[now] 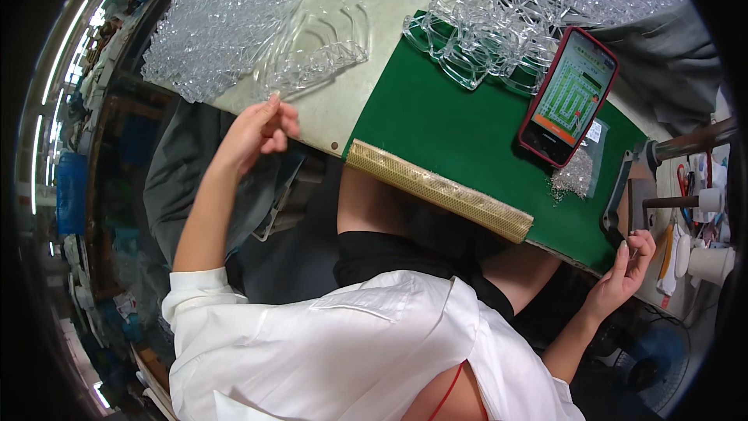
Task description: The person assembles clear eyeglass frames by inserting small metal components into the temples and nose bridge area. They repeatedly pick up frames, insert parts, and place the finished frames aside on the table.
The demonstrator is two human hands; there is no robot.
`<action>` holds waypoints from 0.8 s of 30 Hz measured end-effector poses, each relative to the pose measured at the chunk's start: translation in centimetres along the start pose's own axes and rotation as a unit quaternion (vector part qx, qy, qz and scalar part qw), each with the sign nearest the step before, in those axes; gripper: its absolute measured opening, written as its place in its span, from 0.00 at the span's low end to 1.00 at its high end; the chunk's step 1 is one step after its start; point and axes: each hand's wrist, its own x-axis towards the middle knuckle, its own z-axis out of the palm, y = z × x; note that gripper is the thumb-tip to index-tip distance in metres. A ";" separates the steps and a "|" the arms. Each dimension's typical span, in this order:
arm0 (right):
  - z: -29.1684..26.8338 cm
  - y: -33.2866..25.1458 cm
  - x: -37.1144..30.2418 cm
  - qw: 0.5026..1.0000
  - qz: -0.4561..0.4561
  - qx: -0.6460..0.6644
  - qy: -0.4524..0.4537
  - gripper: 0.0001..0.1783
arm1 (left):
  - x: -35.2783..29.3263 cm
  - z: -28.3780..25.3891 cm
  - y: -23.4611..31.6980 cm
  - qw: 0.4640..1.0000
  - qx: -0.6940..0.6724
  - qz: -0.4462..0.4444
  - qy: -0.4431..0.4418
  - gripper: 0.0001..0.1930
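My left hand (263,131) is raised at the table's left front edge, its fingers loosely bent and apart, with nothing visible in them. Just beyond its fingertips lie a few clear plastic eyeglass frames (315,62), beside a dense spread of similar frames (226,23). On the right, my right hand (627,269) is at the green mat's corner, thumb and fingers curled in. Anything between them is too small or hidden to make out. It is close to the lower end of a dark metal bracket (615,195) on a bench device.
More clear frames (491,31) are heaped at the back of the green mat (436,117). A red-cased phone (569,97) leans over a bag of tiny shiny pieces (575,171). A gold patterned strip (436,191) lines the front edge. Thread-like white spools (710,265) and a fan (654,366) are on the right.
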 end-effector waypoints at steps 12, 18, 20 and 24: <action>0.4 -1.1 -0.3 1.000 -0.006 -0.003 0.008 0.08 | 7.3 4.9 10.1 0.740 0.661 0.118 -0.030 0.32; 0.6 -1.7 -1.0 0.999 0.018 0.018 -0.019 0.07 | 9.5 14.0 11.4 0.528 0.627 0.568 0.076 0.25; 1.0 -2.3 -0.8 0.999 0.005 0.024 -0.042 0.07 | 11.8 17.3 9.5 0.473 0.664 0.579 -0.019 0.13; 1.6 -2.6 -0.2 0.997 -0.010 -0.025 -0.071 0.06 | 15.5 17.7 11.6 0.505 0.698 0.505 -0.056 0.05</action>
